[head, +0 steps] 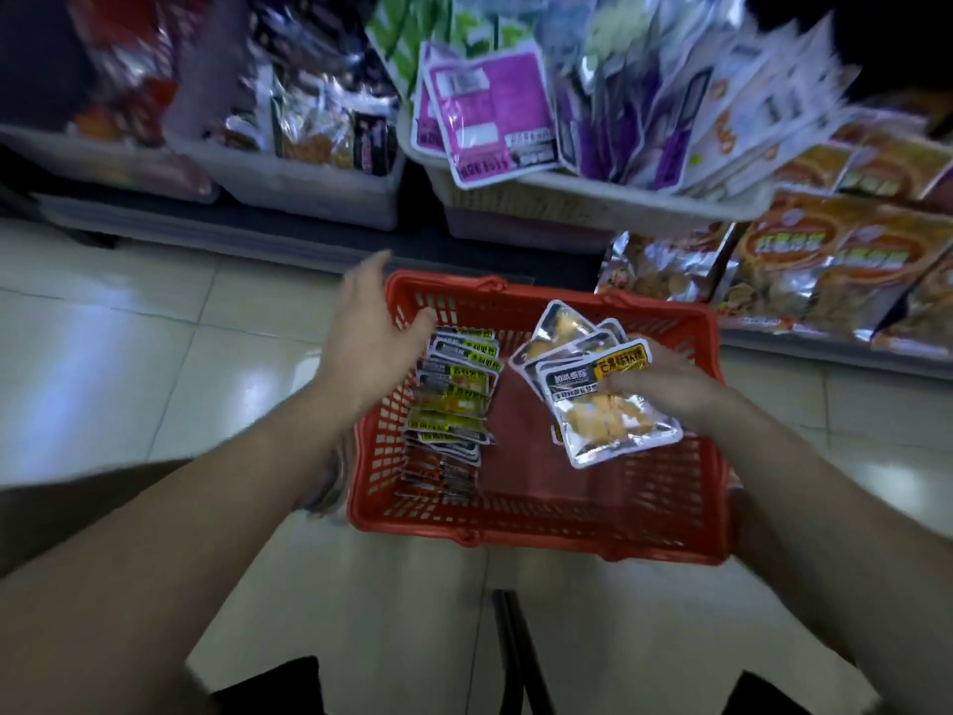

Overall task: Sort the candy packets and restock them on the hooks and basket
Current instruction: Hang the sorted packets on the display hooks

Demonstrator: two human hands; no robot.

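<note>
A red plastic shopping basket (536, 513) stands on the tiled floor in front of me. Along its left side lies a row of small candy packets with yellow-green labels (454, 394). My right hand (670, 389) grips a fanned stack of silver packets with orange candy and a yellow label (603, 384) above the basket's right half. My left hand (371, 332) hovers over the basket's left rim with fingers spread and holds nothing.
A white shelf basket (593, 198) above holds purple and white packets, and one purple packet (490, 110) leans over its front. Grey bins (309, 183) stand at the left. Orange snack bags (825, 265) fill the low shelf at the right.
</note>
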